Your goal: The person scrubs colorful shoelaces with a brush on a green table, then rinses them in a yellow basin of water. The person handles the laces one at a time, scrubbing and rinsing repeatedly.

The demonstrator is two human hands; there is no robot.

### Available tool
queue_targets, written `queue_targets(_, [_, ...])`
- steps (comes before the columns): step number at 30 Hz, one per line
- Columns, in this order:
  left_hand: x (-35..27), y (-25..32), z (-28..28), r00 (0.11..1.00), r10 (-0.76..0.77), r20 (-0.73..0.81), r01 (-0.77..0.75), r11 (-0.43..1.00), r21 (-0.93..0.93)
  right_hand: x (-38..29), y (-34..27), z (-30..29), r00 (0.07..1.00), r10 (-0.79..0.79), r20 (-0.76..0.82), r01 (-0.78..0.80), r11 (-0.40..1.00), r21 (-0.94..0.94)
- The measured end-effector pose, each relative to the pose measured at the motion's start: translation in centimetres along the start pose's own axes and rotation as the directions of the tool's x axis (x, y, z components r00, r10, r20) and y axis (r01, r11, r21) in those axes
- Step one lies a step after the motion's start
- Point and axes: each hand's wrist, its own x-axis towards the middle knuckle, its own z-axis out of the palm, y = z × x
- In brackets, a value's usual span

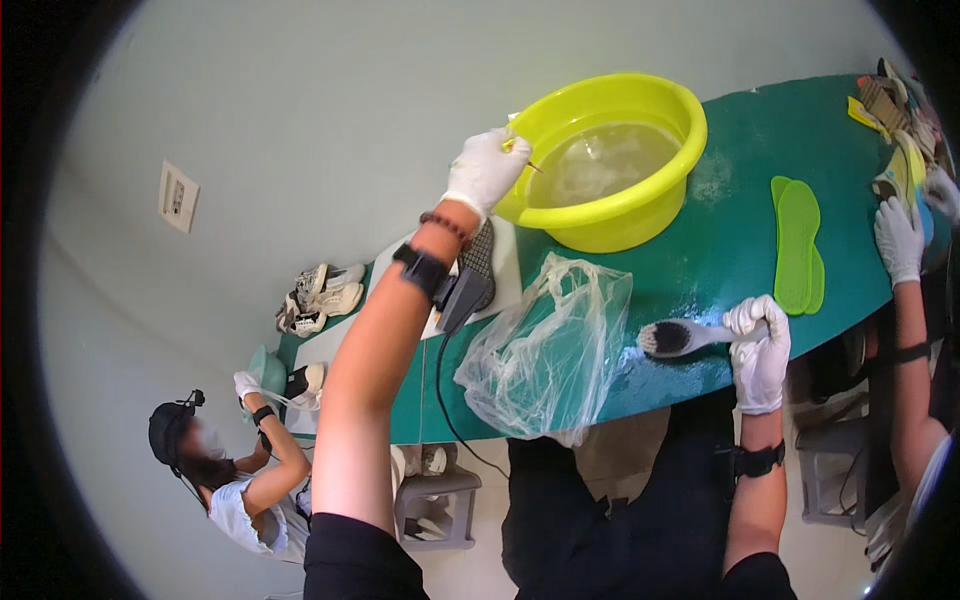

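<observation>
My left hand, in a white glove, is closed around a small yellow item with a thin reddish tip, at the left rim of a yellow-green plastic basin. Most of the item is hidden by the fingers. Cloudy water fills part of the basin. My right hand, also gloved, grips a grey-handled scrub brush, its bristle head pointing left over a wet patch of the green tabletop. Between my arms a clear plastic bag lies crumpled at the front edge.
Two bright green insoles overlap on the right. Behind my left wrist, a dark patterned shoe sole is partly hidden. Several shoes stand at the left. Co-workers are on both sides: a person at left, gloved hands at right.
</observation>
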Motion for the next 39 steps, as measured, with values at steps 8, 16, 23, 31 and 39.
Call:
queue_targets(8, [4.2, -5.7, 11.1, 0.803, -0.068, 0.592, -0.204, 0.902, 0.38, -0.6, 0.3, 0.0, 0.998, 0.06, 0.01, -0.06, 0.998, -0.012])
queue_targets(16, [3.3, -6.9, 13.2, 0.821, 0.072, 0.566, -0.208, 0.962, 0.179, 0.0, -0.3, 0.9, 0.999, 0.043, -0.016, -0.044, 0.997, -0.065])
queue_targets(23, [4.3, -5.6, 11.3, 0.4, -0.137, 0.906, -0.035, 0.986, 0.164, -0.2, -0.5, 1.3, 0.998, 0.058, -0.02, -0.06, 0.994, -0.093])
queue_targets(31, [4.7, -6.8, 12.5, 0.879, 0.01, 0.477, -0.131, 0.967, 0.22, -0.2, 0.0, 1.0, 0.999, 0.038, 0.033, -0.033, 0.992, -0.123])
queue_targets(39, [4.8, -3.7, 10.3, 0.911, -0.265, 0.317, 0.212, 0.958, 0.193, 0.0, -0.1, 1.0, 0.998, 0.05, -0.038, -0.054, 0.992, -0.115])
